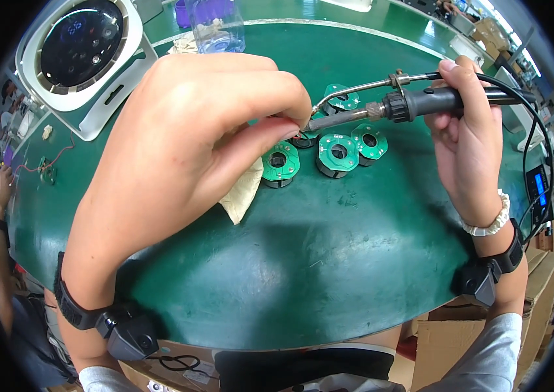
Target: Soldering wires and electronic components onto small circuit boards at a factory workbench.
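Soldering iron (427, 103) slants leftward, its tip beside the left fingertips, over the cluster of round green boards (338, 153). Right hand (470, 124) curled closed around its handle. Left hand (192, 124): thumb and fingers pinched together; cannot tell on what. Thin metal tube (358, 87) runs above the iron. Cream cloth (243, 195) beneath left hand; green table (316, 261) under all. White-framed round device (81, 49) at far left.

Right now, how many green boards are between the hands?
5: one board at the iron's tip, partly hidden; one beyond, one leftward, two rightward. The left hand may hide more.
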The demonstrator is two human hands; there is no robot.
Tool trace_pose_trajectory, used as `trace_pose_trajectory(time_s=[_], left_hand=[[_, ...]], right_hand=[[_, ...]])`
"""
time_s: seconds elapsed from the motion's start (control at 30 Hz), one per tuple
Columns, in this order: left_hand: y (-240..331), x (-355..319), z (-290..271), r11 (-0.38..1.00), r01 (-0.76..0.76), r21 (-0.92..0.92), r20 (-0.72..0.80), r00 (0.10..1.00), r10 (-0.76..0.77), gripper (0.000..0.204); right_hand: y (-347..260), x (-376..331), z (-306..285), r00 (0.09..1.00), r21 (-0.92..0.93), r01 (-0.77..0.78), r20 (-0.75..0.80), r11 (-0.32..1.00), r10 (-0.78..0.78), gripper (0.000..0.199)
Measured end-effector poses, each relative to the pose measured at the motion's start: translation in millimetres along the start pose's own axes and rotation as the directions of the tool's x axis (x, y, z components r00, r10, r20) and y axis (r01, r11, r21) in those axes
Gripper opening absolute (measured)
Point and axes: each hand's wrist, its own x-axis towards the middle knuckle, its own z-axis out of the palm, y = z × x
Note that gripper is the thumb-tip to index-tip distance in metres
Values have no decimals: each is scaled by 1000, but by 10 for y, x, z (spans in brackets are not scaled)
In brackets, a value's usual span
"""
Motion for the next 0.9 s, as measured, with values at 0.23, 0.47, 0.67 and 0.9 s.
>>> trace_pose_trajectory(time_s=[0.23, 0.47, 0.67, 0.9], left_hand=[[-19, -11, 0, 1000, -4, 14, -2, 1000, 4, 11], [-36, -13, 10, 1000, -26, 15, -18, 1000, 26, 11], [-37, -15, 21, 1000, -24, -3, -34, 999, 24, 11], [-45, -18, 16, 1000, -18, -4, -36, 999, 17, 10]], right_hand=[[17, 11, 0, 1000, 9, 10, 5, 1000, -10, 18], [18, 13, 0, 1000, 6, 17, 8, 1000, -17, 19], [14, 19, -4, 1000, 19, 12, 27, 1000, -13, 19], [10, 15, -3, 999, 9, 32, 25, 999, -32, 17]])
